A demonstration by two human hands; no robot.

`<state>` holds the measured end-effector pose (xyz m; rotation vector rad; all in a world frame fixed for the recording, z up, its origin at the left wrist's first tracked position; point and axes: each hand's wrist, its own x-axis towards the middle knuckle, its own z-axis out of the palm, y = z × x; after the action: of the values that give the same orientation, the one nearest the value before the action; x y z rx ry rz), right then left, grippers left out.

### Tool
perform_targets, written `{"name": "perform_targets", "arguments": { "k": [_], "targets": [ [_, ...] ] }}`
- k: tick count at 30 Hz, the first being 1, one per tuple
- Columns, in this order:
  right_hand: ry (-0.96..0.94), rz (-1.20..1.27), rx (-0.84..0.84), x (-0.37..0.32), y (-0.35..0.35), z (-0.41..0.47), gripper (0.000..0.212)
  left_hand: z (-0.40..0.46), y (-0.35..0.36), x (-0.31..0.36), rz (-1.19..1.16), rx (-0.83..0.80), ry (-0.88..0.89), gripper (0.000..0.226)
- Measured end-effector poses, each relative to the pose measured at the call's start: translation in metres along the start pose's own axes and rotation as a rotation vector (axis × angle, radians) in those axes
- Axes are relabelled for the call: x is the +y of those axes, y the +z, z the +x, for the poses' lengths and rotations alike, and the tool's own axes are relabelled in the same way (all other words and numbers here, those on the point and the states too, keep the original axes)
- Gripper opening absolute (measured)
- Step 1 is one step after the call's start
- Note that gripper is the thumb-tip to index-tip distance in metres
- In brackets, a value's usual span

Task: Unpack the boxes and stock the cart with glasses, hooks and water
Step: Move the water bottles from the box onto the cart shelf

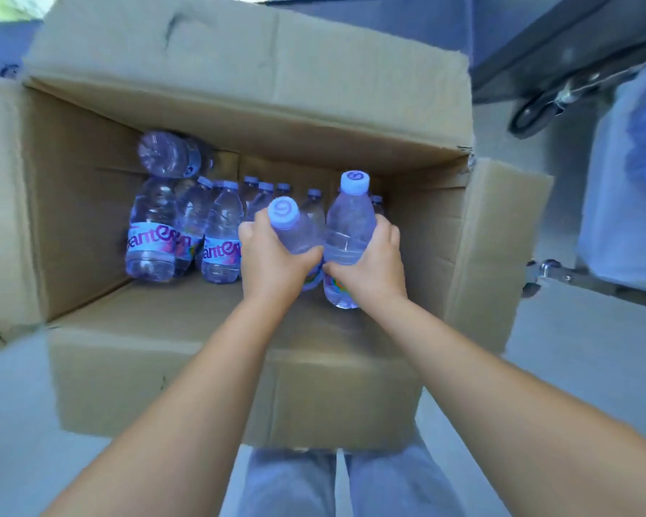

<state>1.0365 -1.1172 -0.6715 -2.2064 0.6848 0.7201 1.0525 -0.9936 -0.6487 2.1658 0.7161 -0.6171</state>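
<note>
- Reaching into an open cardboard box [239, 367] from the 6 o'clock side, both bare forearms extend toward its centre.
- The left hand [273, 263] grips one water bottle [295, 233] around its upper body, fingers curled closed around it; the bottle's cap points toward 12 o'clock, tilted slightly toward the camera.
- The right hand [373, 266] grips a second water bottle [347, 233] around its mid-body, fingers wrapped closed on the clear plastic; this bottle stands nearly upright, its cap higher than the other's.
- The two held bottles sit side by side, touching or very nearly so at the thumbs; whether the bottles themselves make contact cannot be told.
- The remaining bottles [187, 225] stand in the box at 9 to 11 o'clock of the hands, grouped against the left and far walls, purple-lettered labels facing the camera.
- One bottle [168, 153] lies tipped on top of the group at 10 o'clock, its base facing the camera.
- The box flaps are folded outward on all four sides.
- The cart [560, 57], metal and grey, appears at 1 to 2 o'clock, with a caster wheel [534, 113] visible beneath it.
- A wrapped pack [627, 188] with purple markings sits at 3 o'clock, blurred.
- The person's trouser legs [351, 486] show at 6 o'clock beneath the box.
</note>
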Motion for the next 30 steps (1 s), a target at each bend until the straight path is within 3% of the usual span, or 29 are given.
{"name": "perform_targets", "arguments": {
  "k": [7,14,17,22,30],
  "targets": [
    [-0.164,0.179,0.138,-0.035,-0.086,-0.109,0.081,-0.101,-0.072,0.066,-0.019,0.024,0.144,0.067],
    [-0.157,0.367,0.278,0.009,-0.167,-0.204,0.076,-0.212,-0.065,0.114,-0.080,-0.091,0.305,0.065],
    [-0.123,0.394,0.333,0.054,-0.200,-0.245,0.079,-0.269,-0.042,0.129,-0.111,-0.169,0.318,0.068],
    [-0.129,0.477,0.424,0.163,-0.242,-0.304,0.062,-0.369,0.025,0.128,-0.092,-0.257,0.399,0.052],
    [-0.128,0.457,0.525,0.325,-0.328,-0.384,0.053,-0.520,0.146,0.135,-0.091,-0.332,0.470,0.058]
  ]
}}
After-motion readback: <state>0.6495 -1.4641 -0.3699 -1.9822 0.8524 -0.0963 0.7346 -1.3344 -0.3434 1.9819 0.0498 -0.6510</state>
